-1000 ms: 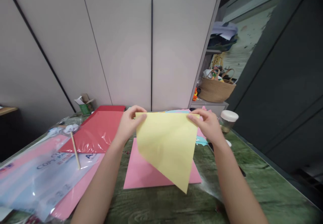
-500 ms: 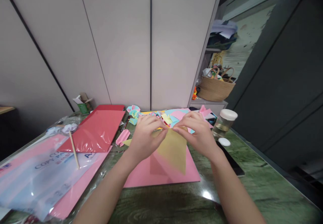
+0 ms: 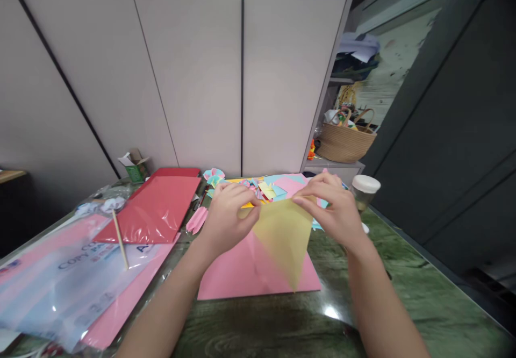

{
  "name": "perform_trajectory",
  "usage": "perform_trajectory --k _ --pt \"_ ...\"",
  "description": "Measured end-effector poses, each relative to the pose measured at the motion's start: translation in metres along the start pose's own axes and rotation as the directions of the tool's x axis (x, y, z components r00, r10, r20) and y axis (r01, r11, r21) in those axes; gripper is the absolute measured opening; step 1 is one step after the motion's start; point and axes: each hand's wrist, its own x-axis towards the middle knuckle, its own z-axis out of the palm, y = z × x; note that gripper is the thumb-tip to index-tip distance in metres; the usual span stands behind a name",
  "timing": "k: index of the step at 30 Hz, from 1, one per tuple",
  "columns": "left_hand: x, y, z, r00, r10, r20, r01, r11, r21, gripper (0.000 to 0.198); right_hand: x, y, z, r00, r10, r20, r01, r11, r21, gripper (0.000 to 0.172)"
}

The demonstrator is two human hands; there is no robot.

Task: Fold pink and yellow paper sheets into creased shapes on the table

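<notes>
A yellow paper sheet (image 3: 284, 237) hangs point-down between my two hands above a pink sheet (image 3: 234, 274) lying flat on the green table. My left hand (image 3: 228, 222) pinches the paper's upper left corner with fingers closed. My right hand (image 3: 336, 210) pinches its upper right edge. The yellow paper looks blurred by motion and seems folded into a narrower triangle.
A red paper pack (image 3: 155, 207) and a plastic-wrapped pink paper pack (image 3: 60, 277) with a wooden stick (image 3: 120, 231) lie at left. Coloured paper scraps (image 3: 266, 186) pile behind my hands. A white-lidded jar (image 3: 363, 191) stands at right; a woven basket (image 3: 344, 140) sits beyond.
The wide yellow sheet was brought together as my hands closed toward each other, then they moved slightly apart; the paper is now a narrower hanging triangle.
</notes>
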Motion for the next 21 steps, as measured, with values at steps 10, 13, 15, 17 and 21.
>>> perform_trajectory --k 10,13,15,17,21 --pt "0.004 -0.034 -0.001 0.993 -0.077 0.086 0.067 0.991 0.119 0.012 -0.013 0.032 -0.039 0.917 0.211 -0.339 -0.172 0.975 0.143 0.002" --pt "0.007 -0.056 -0.005 0.983 -0.181 0.026 0.168 0.951 0.259 0.011 -0.018 0.045 -0.053 0.85 0.268 -0.454 -0.222 0.963 0.152 0.003" --pt "0.007 -0.064 -0.011 0.965 -0.256 -0.057 0.261 0.923 0.283 0.01 -0.02 0.051 -0.06 0.838 0.291 -0.461 -0.27 0.956 0.112 0.003" --pt "0.007 -0.061 -0.017 0.943 -0.284 -0.175 0.319 0.922 0.219 0.009 -0.019 0.05 -0.06 0.87 0.292 -0.397 -0.295 0.954 0.056 0.006" --pt "0.001 -0.024 -0.021 0.927 -0.246 -0.284 0.261 0.965 0.015 0.003 -0.011 0.026 -0.04 0.964 0.195 -0.181 -0.208 0.976 -0.056 0.01"
